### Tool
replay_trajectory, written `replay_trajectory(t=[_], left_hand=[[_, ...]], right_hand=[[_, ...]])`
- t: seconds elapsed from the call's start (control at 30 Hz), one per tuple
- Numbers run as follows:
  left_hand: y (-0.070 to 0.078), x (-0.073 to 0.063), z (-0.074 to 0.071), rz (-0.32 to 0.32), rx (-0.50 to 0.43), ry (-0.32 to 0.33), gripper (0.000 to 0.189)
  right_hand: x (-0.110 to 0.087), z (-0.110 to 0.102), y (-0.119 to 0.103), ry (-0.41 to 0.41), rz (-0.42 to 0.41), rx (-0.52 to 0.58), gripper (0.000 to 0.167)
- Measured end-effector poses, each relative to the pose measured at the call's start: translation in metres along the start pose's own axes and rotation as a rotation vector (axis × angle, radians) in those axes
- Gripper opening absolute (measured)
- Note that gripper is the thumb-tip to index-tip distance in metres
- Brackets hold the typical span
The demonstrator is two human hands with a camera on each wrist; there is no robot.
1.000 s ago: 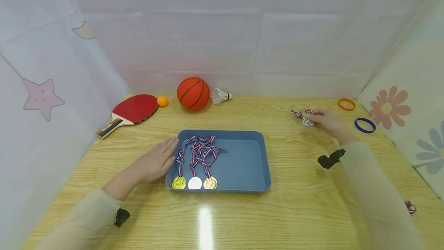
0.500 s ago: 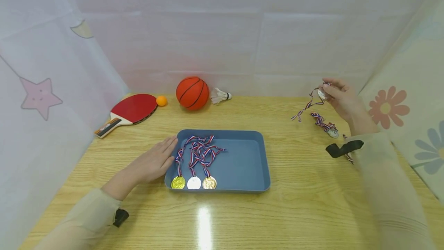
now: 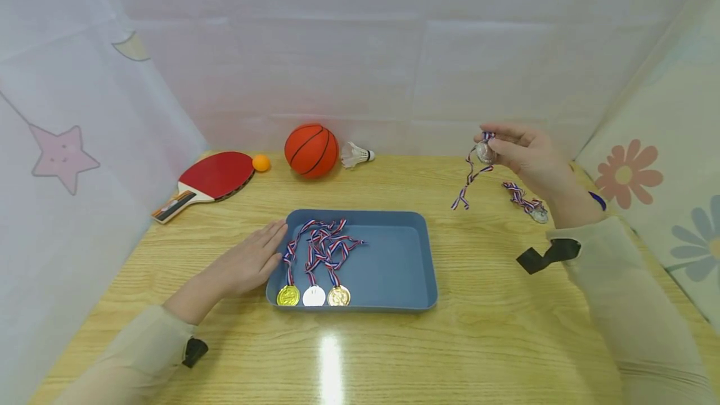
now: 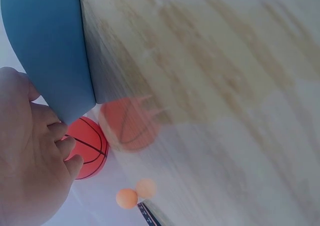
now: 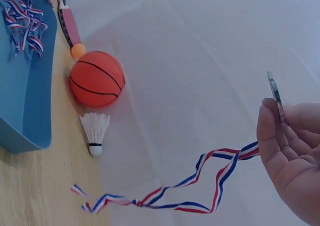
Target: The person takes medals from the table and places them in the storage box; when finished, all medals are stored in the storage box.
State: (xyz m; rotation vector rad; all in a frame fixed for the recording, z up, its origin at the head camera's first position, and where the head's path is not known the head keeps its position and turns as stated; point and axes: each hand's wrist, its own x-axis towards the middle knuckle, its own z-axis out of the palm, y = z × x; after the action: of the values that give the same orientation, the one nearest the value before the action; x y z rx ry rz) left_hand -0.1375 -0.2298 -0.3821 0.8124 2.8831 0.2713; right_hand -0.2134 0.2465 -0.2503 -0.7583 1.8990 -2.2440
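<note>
My right hand holds up a silver medal between thumb and fingers, above the table's back right. Its striped red, white and blue ribbon dangles down in the right wrist view. My left hand lies with straight fingers against the left side of a blue tray. Along the tray's front wall sit a gold medal, a silver-white medal and a paler gold medal, their ribbons bunched behind them. Another silver medal with crumpled ribbon lies on the table, left of my right wrist.
At the back stand an orange-red basketball and a shuttlecock. To the left lie an orange ball and a red table tennis bat. A blue wristband is partly hidden behind my right wrist.
My right hand has lifted the silver medal from near the table, first up and right, then left. The other silver medal has come into sight below it. My left hand stays in place.
</note>
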Motion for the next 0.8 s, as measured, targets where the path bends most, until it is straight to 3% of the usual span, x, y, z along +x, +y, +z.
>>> replay_trajectory(t=[0.17,0.4,0.57,0.8], left_hand=[[-0.001,0.000,0.001,0.011,0.020,0.011,0.057],[-0.001,0.000,0.001,0.008,0.016,0.004,0.057],[-0.002,0.001,0.002,0.005,0.015,0.003,0.057],[-0.001,0.001,0.001,0.005,0.012,0.006,0.057]], right_hand=[[0.005,0.028,0.008,-0.088,0.011,-0.128,0.032],[0.008,0.070,0.022,-0.135,0.155,-0.375,0.040],[0.009,0.090,0.041,-0.181,0.238,-0.423,0.042],[0.006,0.113,0.075,-0.266,0.217,-0.438,0.042]])
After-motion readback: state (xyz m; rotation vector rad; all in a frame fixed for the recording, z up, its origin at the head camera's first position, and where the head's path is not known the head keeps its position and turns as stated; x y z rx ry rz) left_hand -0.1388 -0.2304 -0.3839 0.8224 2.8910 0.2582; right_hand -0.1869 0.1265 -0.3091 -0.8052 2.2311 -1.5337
